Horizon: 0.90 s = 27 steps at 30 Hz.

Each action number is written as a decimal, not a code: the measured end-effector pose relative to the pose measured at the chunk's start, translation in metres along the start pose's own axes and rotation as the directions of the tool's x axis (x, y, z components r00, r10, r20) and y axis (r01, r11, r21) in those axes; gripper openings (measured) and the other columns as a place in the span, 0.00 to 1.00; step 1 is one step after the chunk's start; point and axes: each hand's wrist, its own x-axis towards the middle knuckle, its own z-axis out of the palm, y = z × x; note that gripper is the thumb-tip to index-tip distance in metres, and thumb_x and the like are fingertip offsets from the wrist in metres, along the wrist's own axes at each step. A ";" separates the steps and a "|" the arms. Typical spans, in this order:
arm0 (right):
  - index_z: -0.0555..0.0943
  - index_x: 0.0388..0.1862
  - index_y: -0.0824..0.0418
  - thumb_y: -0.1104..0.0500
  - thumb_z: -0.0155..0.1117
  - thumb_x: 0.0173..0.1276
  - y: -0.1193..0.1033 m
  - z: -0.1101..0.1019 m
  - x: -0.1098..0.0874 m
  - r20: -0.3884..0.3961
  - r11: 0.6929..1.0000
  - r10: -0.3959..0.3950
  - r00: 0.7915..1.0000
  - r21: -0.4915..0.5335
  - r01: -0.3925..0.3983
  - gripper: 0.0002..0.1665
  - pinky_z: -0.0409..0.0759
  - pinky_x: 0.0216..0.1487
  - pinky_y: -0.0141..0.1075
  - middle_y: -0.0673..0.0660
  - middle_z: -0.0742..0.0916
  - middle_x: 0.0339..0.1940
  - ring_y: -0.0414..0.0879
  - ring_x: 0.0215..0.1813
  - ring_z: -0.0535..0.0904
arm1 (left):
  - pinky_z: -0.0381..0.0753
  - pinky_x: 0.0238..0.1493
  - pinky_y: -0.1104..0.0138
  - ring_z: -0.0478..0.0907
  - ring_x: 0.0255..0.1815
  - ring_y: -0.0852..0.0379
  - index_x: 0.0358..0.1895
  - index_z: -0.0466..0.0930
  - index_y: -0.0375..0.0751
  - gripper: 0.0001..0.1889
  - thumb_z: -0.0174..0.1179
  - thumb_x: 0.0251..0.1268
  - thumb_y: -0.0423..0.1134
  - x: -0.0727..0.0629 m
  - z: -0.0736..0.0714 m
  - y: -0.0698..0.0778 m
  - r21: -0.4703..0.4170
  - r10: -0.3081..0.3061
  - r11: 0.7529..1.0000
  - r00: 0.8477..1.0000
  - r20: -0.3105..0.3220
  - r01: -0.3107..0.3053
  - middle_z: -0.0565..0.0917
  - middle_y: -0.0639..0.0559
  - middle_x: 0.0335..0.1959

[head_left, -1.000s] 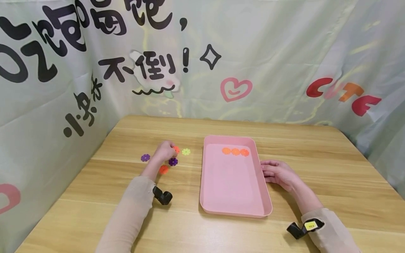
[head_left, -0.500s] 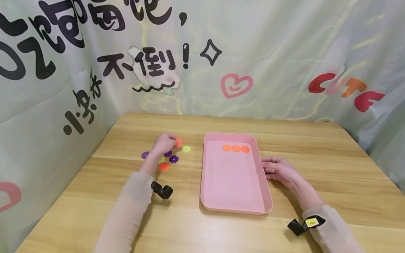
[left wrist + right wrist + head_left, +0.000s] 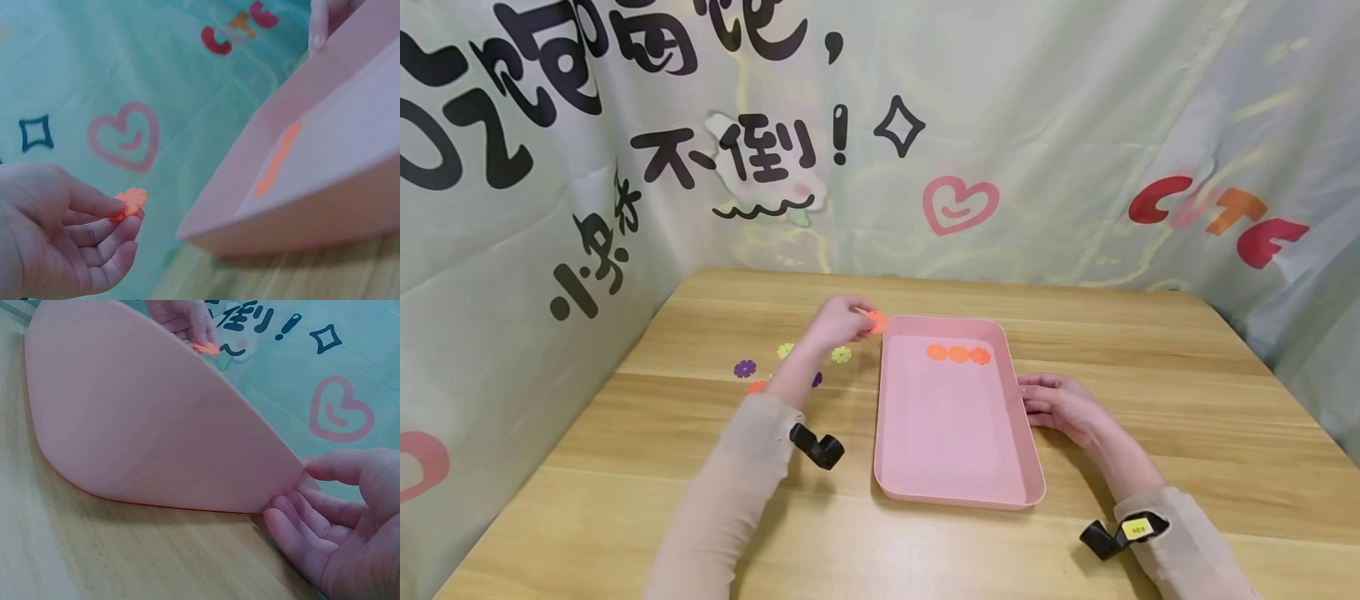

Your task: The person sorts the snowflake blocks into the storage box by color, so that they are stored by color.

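My left hand (image 3: pixel 842 321) pinches an orange flower-shaped disc (image 3: pixel 132 202) between thumb and fingers. It is just outside the far left corner of the pink tray (image 3: pixel 925 450), about level with the rim. Inside the tray, three orange discs (image 3: pixel 958 354) lie in a row near the far end. On the opposite side, my right hand (image 3: pixel 1063 407) has loosely bent fingers against the tray's outer wall. In the right wrist view its thumb (image 3: pixel 334 465) touches the rim, while the other fingertips lie lower against the side.
Left of the tray, loose discs lie on the wooden table (image 3: pixel 820 533): purple (image 3: pixel 745 368), yellow (image 3: pixel 842 355) and orange (image 3: pixel 756 386), some partly hidden by my left forearm. A printed curtain (image 3: pixel 1060 167) stands behind and beside the table.
My left hand has lifted the orange disc from the group on the table and carried it right to the tray's corner. The right hand and tray have stayed put.
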 end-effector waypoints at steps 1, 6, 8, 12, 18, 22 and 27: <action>0.70 0.47 0.69 0.64 0.53 0.69 0.000 0.000 0.000 0.000 1.000 0.000 1.000 0.001 0.000 0.11 0.82 0.39 0.35 0.51 0.85 0.33 0.41 0.35 0.82 | 0.78 0.48 0.54 0.80 0.40 0.42 0.52 0.75 0.29 0.17 0.54 0.59 0.26 0.001 0.003 0.003 0.000 0.005 1.000 1.000 0.007 -0.005 0.81 0.41 0.34; 0.71 0.45 0.66 0.65 0.53 0.69 -0.001 0.000 0.000 0.003 1.000 -0.001 1.000 0.003 0.001 0.08 0.82 0.39 0.35 0.51 0.85 0.33 0.41 0.35 0.82 | 0.81 0.43 0.58 0.79 0.29 0.54 0.49 0.77 0.29 0.15 0.54 0.58 0.25 0.006 0.022 0.018 0.011 0.014 1.000 0.999 0.046 -0.014 0.81 0.44 0.28; 0.71 0.45 0.65 0.65 0.53 0.68 -0.001 0.000 0.000 0.004 1.000 -0.003 1.000 0.004 0.003 0.08 0.82 0.38 0.34 0.51 0.85 0.33 0.41 0.35 0.82 | 0.82 0.41 0.60 0.79 0.27 0.55 0.49 0.77 0.29 0.15 0.55 0.58 0.25 0.009 0.030 0.024 0.021 0.012 1.000 0.998 0.066 -0.013 0.81 0.45 0.26; 0.71 0.44 0.65 0.65 0.53 0.69 0.000 0.000 0.000 0.009 1.000 -0.007 1.000 0.005 0.007 0.07 0.82 0.38 0.35 0.51 0.85 0.33 0.41 0.35 0.81 | 0.82 0.41 0.61 0.80 0.29 0.52 0.49 0.77 0.29 0.15 0.55 0.58 0.25 0.013 0.045 0.032 0.022 -0.003 1.000 0.994 0.109 0.001 0.81 0.46 0.26; 0.71 0.45 0.66 0.65 0.52 0.69 0.000 0.000 0.001 0.018 1.000 -0.009 1.000 0.008 0.009 0.07 0.82 0.39 0.35 0.51 0.85 0.34 0.42 0.35 0.82 | 0.80 0.45 0.56 0.81 0.37 0.43 0.47 0.78 0.29 0.13 0.56 0.59 0.25 0.017 0.071 0.041 -0.035 -0.051 0.998 0.990 0.133 0.057 0.80 0.45 0.27; 0.72 0.45 0.65 0.65 0.52 0.69 0.000 -0.001 0.001 0.010 1.000 -0.003 1.000 0.010 0.003 0.07 0.82 0.39 0.35 0.51 0.85 0.34 0.42 0.35 0.82 | 0.82 0.43 0.57 0.81 0.33 0.45 0.42 0.78 0.28 0.09 0.56 0.58 0.24 0.019 0.089 0.045 -0.050 -0.072 0.996 0.989 0.128 0.079 0.79 0.45 0.24; 0.71 0.45 0.65 0.65 0.53 0.69 -0.001 0.000 0.001 0.002 1.000 0.004 1.000 0.005 -0.004 0.08 0.82 0.38 0.35 0.50 0.85 0.33 0.41 0.35 0.82 | 0.76 0.24 0.66 0.80 0.27 0.45 0.31 0.77 0.31 0.02 0.56 0.57 0.24 0.024 0.110 0.043 -0.024 -0.082 0.996 0.988 0.131 0.085 0.78 0.45 0.18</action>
